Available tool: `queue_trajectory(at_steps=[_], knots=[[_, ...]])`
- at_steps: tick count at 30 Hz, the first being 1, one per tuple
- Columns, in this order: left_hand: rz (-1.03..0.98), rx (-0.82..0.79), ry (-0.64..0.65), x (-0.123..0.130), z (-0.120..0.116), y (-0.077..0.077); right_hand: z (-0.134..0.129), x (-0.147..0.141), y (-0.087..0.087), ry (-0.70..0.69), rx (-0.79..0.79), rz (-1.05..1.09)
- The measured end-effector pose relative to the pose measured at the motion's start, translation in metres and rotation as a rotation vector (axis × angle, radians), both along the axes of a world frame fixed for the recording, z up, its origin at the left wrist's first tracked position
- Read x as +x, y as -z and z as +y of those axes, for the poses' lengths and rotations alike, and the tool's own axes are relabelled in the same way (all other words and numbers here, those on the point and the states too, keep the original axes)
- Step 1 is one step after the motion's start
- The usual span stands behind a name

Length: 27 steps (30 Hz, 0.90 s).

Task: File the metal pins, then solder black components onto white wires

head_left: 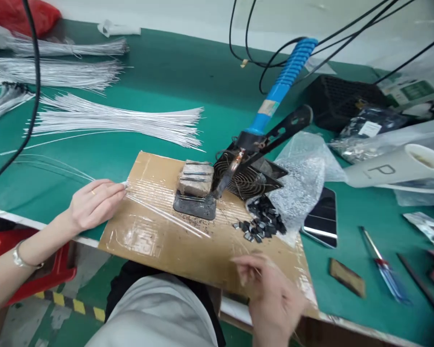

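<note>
My left hand (97,202) is closed in a pinch on a few thin white wires (169,218), at the left edge of a cardboard sheet (137,236). Their ends reach right over the cardboard, while finer strands trail off to the left. Over the cardboard's lower right part, my right hand (269,294) is blurred, its fingers curled together. A faint thin line shows by its fingertips, too smeared to name. Ahead, a blue-handled soldering iron (289,67) leans with its tip down at a dark metal plate (195,207). A stone-like block (196,179) bearing several metal pins sits there.
Small black pieces (264,221) spill from a bubble-wrap bag (304,168). Behind the iron's tip is a round fan grille (242,180). White wire bundles (123,118) lie at left. A phone (321,217), a screwdriver (383,265) and a white cup (394,166) are right; black cables hang overhead.
</note>
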<state>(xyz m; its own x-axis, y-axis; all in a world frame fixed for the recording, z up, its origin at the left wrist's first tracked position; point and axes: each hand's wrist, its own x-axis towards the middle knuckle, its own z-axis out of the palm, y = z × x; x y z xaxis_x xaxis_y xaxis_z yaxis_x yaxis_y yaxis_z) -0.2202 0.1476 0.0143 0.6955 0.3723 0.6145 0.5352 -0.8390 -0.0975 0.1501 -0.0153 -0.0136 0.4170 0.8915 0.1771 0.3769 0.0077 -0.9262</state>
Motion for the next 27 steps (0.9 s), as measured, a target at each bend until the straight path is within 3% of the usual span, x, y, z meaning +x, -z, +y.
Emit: queue_trajectory(at_steps=[4,10,15,21,27], knots=[[-0.007,-0.032,0.084,0.004,-0.015,0.01,0.022,-0.024,-0.019,-0.253,-0.152,0.179],[0.007,-0.101,0.059,-0.002,-0.026,0.027,0.029,-0.034,-0.02,-0.413,-0.199,0.231],[-0.01,-0.195,0.0,-0.003,-0.032,0.032,0.03,-0.041,-0.019,-0.382,-0.238,0.254],[0.036,-0.084,0.095,0.003,-0.026,0.016,0.029,-0.043,-0.024,-0.297,-0.256,0.277],[0.017,-0.085,0.11,-0.003,-0.022,0.019,0.028,-0.04,-0.021,-0.265,-0.208,0.235]])
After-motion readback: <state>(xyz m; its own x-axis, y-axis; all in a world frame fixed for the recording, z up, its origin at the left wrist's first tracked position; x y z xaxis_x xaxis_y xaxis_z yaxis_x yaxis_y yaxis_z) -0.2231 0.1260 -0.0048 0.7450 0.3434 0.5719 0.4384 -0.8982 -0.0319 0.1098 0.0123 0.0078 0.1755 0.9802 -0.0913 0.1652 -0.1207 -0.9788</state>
